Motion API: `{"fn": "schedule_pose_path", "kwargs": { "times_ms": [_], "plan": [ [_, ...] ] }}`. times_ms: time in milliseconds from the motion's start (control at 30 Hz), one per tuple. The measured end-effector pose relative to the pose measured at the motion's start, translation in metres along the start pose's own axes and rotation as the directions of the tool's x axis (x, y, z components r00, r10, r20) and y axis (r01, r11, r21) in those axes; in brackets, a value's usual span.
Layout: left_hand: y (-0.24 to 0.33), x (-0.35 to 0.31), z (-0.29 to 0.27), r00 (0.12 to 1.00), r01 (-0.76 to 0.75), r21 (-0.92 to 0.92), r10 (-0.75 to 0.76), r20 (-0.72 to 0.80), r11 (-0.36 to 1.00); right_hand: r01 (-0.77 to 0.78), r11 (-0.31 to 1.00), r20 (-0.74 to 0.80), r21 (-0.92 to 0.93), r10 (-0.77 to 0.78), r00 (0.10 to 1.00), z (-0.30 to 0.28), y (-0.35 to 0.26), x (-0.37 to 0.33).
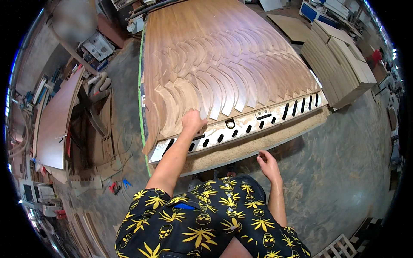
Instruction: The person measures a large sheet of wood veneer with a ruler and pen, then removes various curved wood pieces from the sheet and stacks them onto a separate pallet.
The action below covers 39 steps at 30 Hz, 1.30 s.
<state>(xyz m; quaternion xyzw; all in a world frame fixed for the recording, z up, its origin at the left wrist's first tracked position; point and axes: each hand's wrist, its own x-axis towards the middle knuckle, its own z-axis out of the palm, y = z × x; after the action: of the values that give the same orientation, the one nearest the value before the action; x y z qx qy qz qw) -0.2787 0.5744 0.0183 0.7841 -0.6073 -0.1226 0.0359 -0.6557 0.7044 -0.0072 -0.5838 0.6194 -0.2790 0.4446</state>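
Observation:
A large wood-grain panel (pixel 193 19) lies in front of me, its near half covered with rows of curved, crescent-shaped wooden pieces (pixel 217 96). My left hand (pixel 193 121) reaches to the panel's near edge. Its fingers are closed at the lower end of a pale curved wooden piece (pixel 188 94); the fingertips are hidden beneath the hand. Just right of that hand, a white slotted strip (pixel 254 124) with dark oval openings runs along the near edge. My right hand (pixel 267 164) hangs in the air off the front edge, fingers loosely bent and apart, holding nothing.
Under the strip, a rough particleboard edge (pixel 258 144) juts toward me. A stack of boards (pixel 337 64) stands to the right. On the left, a tilted panel (pixel 58 124) rests on a frame. Blue clamps (pixel 126 183) and cables lie on the dusty floor (pixel 327 172).

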Motion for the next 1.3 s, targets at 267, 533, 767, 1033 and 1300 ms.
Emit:
{"fn": "schedule_pose_path", "kwargs": {
  "times_ms": [267, 533, 767, 1033, 1300],
  "plan": [
    [-0.032, -0.008, -0.005, 0.995, 0.08, 0.022, -0.081, 0.055, 0.997, -0.031, 0.998, -0.02, 0.062, 0.033, 0.999, -0.001, 0.01, -0.005],
    [-0.027, -0.014, 0.003, 0.999, 0.038, 0.036, -0.038, -0.02, 0.999, -0.053, 0.998, -0.004, 0.019, 0.053, 0.999, 0.004, 0.006, -0.004],
    [-0.032, -0.01, 0.008, 0.997, 0.036, -0.29, -0.054, -0.055, 0.956, -0.01, 1.0, -0.017, 0.01, 0.01, 1.0, 0.004, 0.017, 0.001],
    [-0.03, -0.034, -0.007, 0.995, 0.099, -0.822, -0.067, 0.075, 0.561, -0.021, 1.0, 0.018, 0.009, 0.021, 1.0, 0.017, 0.016, 0.006],
    [-0.053, -0.049, 0.0, 0.981, 0.194, -0.939, -0.036, 0.192, 0.283, 0.063, 0.998, 0.1, -0.016, -0.061, 0.993, 0.035, 0.006, 0.015]
  ]
}}
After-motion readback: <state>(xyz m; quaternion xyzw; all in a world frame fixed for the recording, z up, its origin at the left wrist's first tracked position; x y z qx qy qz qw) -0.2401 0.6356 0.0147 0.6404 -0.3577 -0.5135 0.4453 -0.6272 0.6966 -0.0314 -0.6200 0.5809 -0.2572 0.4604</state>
